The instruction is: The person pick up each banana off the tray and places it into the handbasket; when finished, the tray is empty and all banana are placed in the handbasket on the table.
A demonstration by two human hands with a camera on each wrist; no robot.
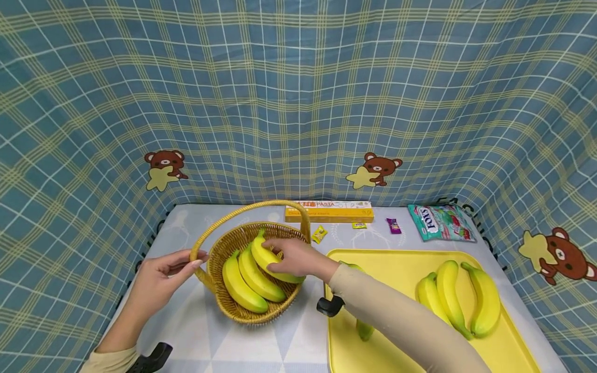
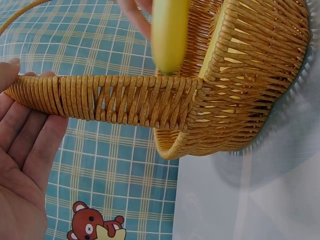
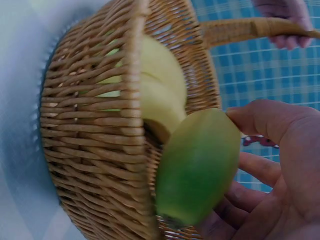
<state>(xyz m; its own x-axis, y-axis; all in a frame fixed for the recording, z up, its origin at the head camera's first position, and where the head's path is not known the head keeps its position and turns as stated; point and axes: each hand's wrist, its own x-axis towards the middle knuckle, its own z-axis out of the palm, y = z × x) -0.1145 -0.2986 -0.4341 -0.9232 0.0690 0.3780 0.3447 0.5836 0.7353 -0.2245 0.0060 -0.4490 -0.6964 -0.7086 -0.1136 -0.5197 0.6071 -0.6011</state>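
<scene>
In the head view a wicker basket (image 1: 254,317) with a tall arched handle (image 1: 233,211) stands left of centre. My left hand (image 1: 160,277) holds the handle low on its left side, thumb and fingers about it, as the left wrist view also shows. My right hand (image 1: 298,256) reaches over the basket and grips a yellow banana (image 1: 262,253) at its right side. Two more bananas, one outer (image 1: 240,287) and one middle (image 1: 258,280), lie in the basket. In the right wrist view the held banana's green end (image 3: 197,170) overlaps the basket rim (image 3: 132,100).
Right of the basket lies a yellow tray (image 1: 387,264) with several bananas (image 1: 485,300), one partly under my right forearm. Behind stand a pasta box (image 1: 328,212), yellow candies (image 1: 319,234), a purple candy (image 1: 394,226) and a Fox's bag (image 1: 440,223). Plaid cloth (image 1: 298,103) surrounds the table.
</scene>
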